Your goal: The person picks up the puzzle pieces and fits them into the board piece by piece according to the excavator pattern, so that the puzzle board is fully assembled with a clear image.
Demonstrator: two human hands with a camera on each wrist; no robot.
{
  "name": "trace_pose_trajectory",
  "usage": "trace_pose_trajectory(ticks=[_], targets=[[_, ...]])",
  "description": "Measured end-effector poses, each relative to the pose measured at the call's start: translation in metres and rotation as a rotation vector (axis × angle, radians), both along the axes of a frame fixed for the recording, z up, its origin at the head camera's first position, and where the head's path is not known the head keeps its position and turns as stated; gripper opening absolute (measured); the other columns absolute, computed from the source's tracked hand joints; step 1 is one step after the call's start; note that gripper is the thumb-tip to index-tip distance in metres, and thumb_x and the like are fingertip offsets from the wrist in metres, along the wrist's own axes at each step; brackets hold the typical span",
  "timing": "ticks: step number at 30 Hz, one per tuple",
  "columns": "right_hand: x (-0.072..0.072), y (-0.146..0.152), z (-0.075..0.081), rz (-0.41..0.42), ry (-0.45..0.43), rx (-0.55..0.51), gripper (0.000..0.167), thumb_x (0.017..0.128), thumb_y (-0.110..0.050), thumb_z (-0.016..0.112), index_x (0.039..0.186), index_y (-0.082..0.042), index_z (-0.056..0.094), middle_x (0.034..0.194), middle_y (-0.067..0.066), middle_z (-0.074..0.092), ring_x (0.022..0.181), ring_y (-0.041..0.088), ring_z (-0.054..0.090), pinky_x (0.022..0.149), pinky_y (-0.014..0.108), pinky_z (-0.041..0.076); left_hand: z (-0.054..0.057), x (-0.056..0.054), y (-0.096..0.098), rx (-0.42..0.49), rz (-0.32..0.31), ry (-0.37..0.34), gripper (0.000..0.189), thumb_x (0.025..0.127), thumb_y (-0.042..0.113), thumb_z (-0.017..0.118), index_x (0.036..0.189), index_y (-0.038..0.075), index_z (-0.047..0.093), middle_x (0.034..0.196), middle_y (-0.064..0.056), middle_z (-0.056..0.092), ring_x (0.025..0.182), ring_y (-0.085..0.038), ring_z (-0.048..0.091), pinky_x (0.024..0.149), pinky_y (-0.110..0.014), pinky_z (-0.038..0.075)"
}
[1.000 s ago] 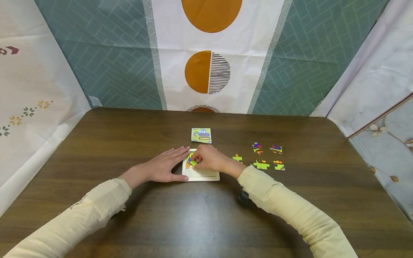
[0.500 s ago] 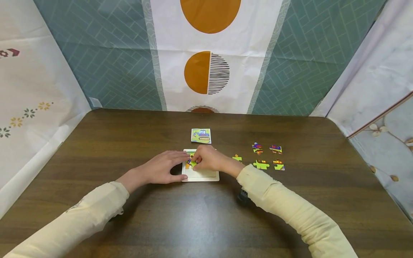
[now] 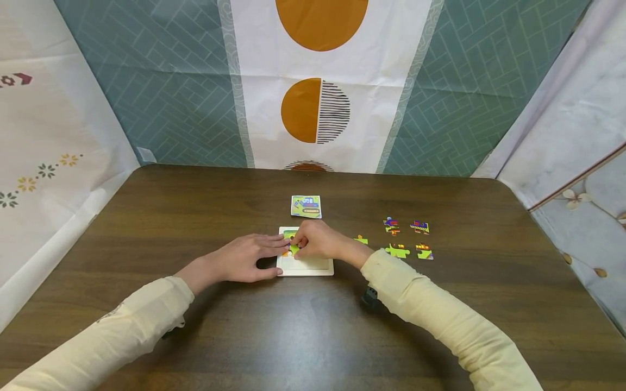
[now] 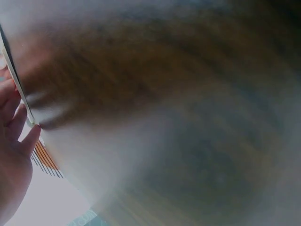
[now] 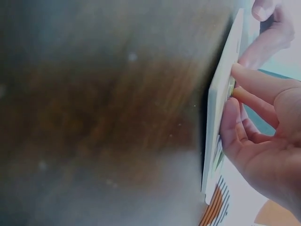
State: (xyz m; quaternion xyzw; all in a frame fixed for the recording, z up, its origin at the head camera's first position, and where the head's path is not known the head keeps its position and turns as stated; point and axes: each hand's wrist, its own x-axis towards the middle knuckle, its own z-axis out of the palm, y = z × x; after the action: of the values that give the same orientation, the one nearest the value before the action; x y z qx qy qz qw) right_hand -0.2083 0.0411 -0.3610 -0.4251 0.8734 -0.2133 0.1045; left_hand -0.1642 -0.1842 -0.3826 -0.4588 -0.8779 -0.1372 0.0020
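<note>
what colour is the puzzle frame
The puzzle frame is off-white, clearest in the head view.

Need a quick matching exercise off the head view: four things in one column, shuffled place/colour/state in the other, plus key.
Column 1
1. picture card
2. puzzle tray
3. loose puzzle pieces
4. table

Column 2
A. lying apart from one another, to the person's right of the tray
B. dark brown with wood grain
C. just beyond the tray, showing a vehicle on a green background
D. white rim, with a bare pale area inside

Pairs: 1-C, 2-D, 3-A, 4-B
</note>
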Motion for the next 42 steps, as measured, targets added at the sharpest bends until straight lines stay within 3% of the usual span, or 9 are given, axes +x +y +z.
trace_pose_trajectory(ticks=[15, 27, 35, 42], targets=[[-0.005, 0.011, 0.005, -0.010, -0.028, -0.020, 0.028, 0.078, -0.006, 0.075, 0.106, 0.001, 0.073, 0.089, 0.005, 0.067, 0.083, 0.015, 0.063, 0.075, 0.021, 0.047, 0.000, -0.002, 0.001, 0.002, -0.029, -0.006, 0.056, 0.091, 0.039, 0.064, 0.133, 0.002, 0.058, 0.140, -0.011, 0.051, 0.130, -0.027, 0.046, 0.103, -0.046, 0.040], [-0.009, 0.029, 0.015, -0.150, -0.125, 0.022, 0.025, 0.088, -0.014, 0.071, 0.111, -0.004, 0.072, 0.102, 0.005, 0.067, 0.092, 0.018, 0.061, 0.079, 0.029, 0.049, -0.002, 0.001, -0.002, -0.022, -0.048, -0.005, 0.061, 0.093, 0.040, 0.062, 0.138, 0.000, 0.052, 0.145, -0.014, 0.045, 0.135, -0.031, 0.040, 0.107, -0.048, 0.035], [-0.010, 0.056, 0.015, -0.198, -0.089, 0.000, 0.027, 0.089, -0.013, 0.070, 0.114, -0.002, 0.071, 0.104, 0.006, 0.067, 0.095, 0.020, 0.064, 0.080, 0.032, 0.052, -0.004, 0.001, -0.002, -0.020, -0.055, -0.005, 0.062, 0.094, 0.039, 0.062, 0.140, 0.000, 0.050, 0.147, -0.014, 0.043, 0.136, -0.031, 0.037, 0.107, -0.049, 0.033], [-0.010, 0.077, 0.020, -0.288, -0.122, -0.002, 0.030, 0.092, -0.016, 0.068, 0.118, -0.001, 0.069, 0.109, 0.008, 0.067, 0.100, 0.024, 0.062, 0.086, 0.037, 0.051, -0.007, 0.004, -0.006, -0.060, -0.020, -0.059, 0.068, 0.095, 0.046, 0.057, 0.146, 0.004, 0.041, 0.154, -0.010, 0.033, 0.142, -0.027, 0.028, 0.111, -0.048, 0.026]])
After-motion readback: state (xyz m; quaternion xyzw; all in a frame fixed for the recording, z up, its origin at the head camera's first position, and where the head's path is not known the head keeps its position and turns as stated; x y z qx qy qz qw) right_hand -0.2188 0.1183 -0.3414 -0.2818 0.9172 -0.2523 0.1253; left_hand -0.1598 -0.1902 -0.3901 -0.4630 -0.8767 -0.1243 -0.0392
